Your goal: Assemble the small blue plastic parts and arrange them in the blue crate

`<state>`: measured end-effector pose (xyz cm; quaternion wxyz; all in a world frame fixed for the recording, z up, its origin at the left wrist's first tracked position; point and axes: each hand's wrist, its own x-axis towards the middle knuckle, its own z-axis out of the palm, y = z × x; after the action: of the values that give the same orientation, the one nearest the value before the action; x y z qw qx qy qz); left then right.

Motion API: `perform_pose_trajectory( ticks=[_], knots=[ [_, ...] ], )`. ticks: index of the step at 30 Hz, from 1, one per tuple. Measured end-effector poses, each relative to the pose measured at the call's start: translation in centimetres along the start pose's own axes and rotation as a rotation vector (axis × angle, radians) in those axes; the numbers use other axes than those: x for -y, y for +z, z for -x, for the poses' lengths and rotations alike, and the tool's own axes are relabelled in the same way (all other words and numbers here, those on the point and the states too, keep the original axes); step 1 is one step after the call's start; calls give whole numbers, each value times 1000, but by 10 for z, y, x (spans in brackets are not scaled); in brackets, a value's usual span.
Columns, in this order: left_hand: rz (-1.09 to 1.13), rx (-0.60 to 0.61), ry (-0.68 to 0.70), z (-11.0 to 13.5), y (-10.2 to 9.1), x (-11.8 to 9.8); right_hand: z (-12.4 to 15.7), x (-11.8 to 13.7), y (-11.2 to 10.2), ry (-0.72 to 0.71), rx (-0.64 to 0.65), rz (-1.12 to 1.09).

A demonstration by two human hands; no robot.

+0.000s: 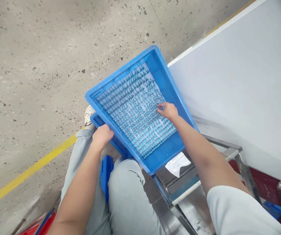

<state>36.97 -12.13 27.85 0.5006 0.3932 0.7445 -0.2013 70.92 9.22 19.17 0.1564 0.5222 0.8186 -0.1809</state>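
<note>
A blue plastic tray (172, 89) rests tilted across my lap and the corner of a metal frame. Inside it lie rows of several small blue parts (136, 111) on a pale sheet. My left hand (101, 136) is closed on the tray's near left rim. My right hand (167, 110) is inside the tray, fingertips down on the parts near the right side, fingers bent together. What the fingertips hold, if anything, is too small to make out. A second blue tray (96, 120) shows underneath, at the left edge.
A white table top (240, 85) runs along the right. Below it is a metal frame (223, 151) with a paper label (177, 164). The speckled concrete floor (37, 65) has a yellow line (30, 170). A red crate (46, 223) sits at the bottom left.
</note>
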Motion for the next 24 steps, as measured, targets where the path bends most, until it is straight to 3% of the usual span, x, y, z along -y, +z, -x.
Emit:
perform_pose_trajectory(
  ticks=[7,18,24],
  knots=[
    [6,10,-1,-2,0,0,-2,-2,1,23,-21,15],
    [23,3,-7,-5,2,2,-4,3,-9,74,72,-6],
    [20,-3,-10,-7,4,3,-4,1,-18,125,13,37]
  ],
)
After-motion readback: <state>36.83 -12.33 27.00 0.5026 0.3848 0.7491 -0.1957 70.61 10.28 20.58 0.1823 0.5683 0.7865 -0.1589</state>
